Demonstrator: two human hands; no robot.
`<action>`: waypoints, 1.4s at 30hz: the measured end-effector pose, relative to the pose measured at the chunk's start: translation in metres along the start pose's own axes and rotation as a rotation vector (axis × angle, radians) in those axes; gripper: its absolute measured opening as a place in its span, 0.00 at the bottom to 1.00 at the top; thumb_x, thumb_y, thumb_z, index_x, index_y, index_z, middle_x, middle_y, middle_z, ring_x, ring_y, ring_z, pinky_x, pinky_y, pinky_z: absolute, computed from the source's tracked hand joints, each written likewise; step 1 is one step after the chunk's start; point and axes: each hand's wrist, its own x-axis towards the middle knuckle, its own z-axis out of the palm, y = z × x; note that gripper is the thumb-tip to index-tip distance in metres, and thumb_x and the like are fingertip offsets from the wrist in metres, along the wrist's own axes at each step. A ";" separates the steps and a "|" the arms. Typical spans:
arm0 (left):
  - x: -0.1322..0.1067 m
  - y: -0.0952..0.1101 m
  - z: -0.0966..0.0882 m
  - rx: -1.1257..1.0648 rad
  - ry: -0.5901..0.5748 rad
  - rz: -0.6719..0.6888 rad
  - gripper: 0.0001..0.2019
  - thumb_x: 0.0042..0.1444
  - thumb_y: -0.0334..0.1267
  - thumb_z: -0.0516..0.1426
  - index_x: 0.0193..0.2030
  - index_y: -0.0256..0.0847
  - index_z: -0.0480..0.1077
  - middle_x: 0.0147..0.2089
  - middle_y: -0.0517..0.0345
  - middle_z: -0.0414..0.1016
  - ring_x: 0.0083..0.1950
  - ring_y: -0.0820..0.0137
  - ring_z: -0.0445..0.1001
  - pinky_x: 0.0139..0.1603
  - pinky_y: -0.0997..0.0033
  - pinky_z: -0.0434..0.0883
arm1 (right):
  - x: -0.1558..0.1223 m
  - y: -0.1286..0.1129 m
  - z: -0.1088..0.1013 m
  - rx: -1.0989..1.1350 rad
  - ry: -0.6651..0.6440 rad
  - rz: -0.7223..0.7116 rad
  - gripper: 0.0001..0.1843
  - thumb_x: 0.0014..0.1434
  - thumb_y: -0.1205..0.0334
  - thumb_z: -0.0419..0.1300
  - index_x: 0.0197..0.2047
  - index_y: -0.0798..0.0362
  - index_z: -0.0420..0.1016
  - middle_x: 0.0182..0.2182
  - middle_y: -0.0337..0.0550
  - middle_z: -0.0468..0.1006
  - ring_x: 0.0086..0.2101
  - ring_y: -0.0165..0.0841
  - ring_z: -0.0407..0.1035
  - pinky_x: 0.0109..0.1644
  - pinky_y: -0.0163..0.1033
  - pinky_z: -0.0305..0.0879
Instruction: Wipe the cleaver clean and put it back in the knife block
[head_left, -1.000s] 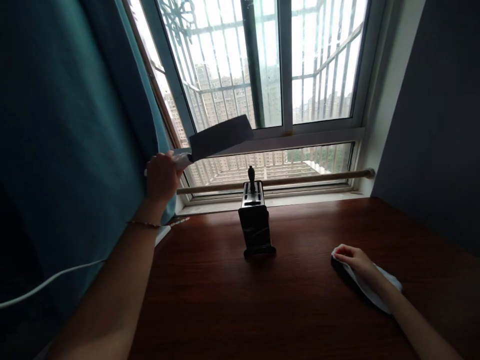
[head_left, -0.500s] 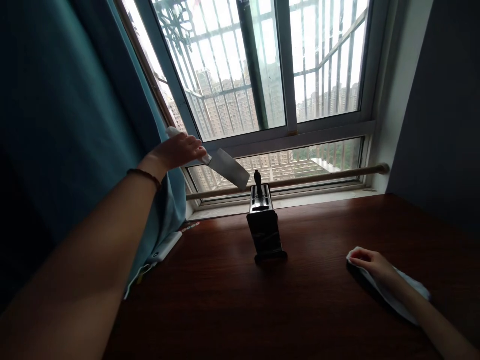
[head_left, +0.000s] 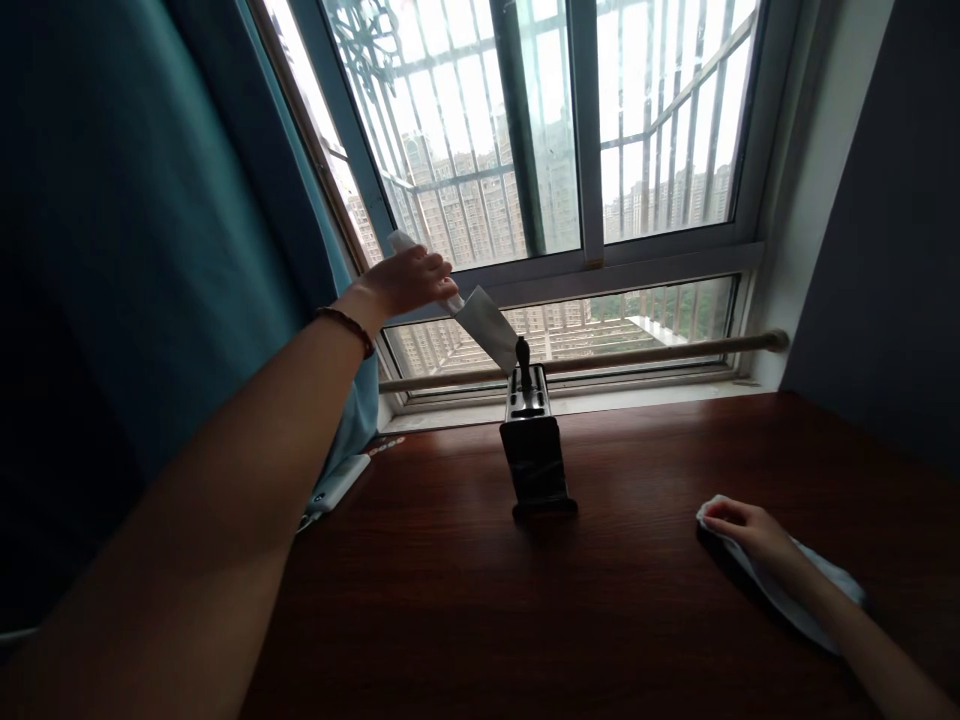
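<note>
My left hand (head_left: 409,280) is closed round the pale handle of a cleaver (head_left: 489,326). Its broad blade tilts down to the right, with the tip just above the top of a dark knife block (head_left: 534,455). The block stands upright on the dark wooden table (head_left: 600,600) near the window, and one black-handled knife (head_left: 523,357) sticks up from it. My right hand (head_left: 750,528) rests at the right on a white cloth (head_left: 802,595), fingers curled and pressing on its near end.
A teal curtain (head_left: 150,250) hangs along the left. A white phone-like device (head_left: 337,485) lies by the table's left edge under the curtain. A barred window (head_left: 540,150) and a wooden rod (head_left: 637,355) run behind the block. A dark wall (head_left: 885,250) stands at right.
My left hand has swung the cleaver from up by the curtain rightward and down, turning the blade tip toward the top of the knife block. The right hand has stayed on the cloth.
</note>
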 end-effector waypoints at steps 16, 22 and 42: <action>0.004 0.001 0.004 0.027 0.015 -0.003 0.12 0.60 0.31 0.44 0.35 0.35 0.67 0.39 0.50 0.67 0.50 0.58 0.63 0.52 0.53 0.52 | -0.003 -0.006 0.000 -0.035 0.024 0.017 0.17 0.42 0.46 0.62 0.29 0.51 0.77 0.32 0.47 0.78 0.37 0.43 0.70 0.42 0.41 0.63; 0.006 0.006 -0.009 0.224 -0.016 0.043 0.15 0.60 0.29 0.40 0.35 0.36 0.68 0.38 0.49 0.68 0.48 0.59 0.65 0.50 0.56 0.56 | -0.001 -0.005 -0.001 -0.036 0.002 -0.005 0.20 0.42 0.45 0.62 0.30 0.54 0.77 0.32 0.47 0.78 0.36 0.40 0.70 0.42 0.39 0.63; 0.011 0.015 -0.020 0.443 -0.173 0.110 0.15 0.57 0.29 0.42 0.39 0.39 0.69 0.40 0.50 0.69 0.46 0.61 0.66 0.48 0.58 0.58 | -0.004 -0.006 -0.002 -0.013 0.006 -0.027 0.18 0.43 0.47 0.63 0.30 0.54 0.77 0.33 0.47 0.78 0.37 0.41 0.70 0.42 0.40 0.63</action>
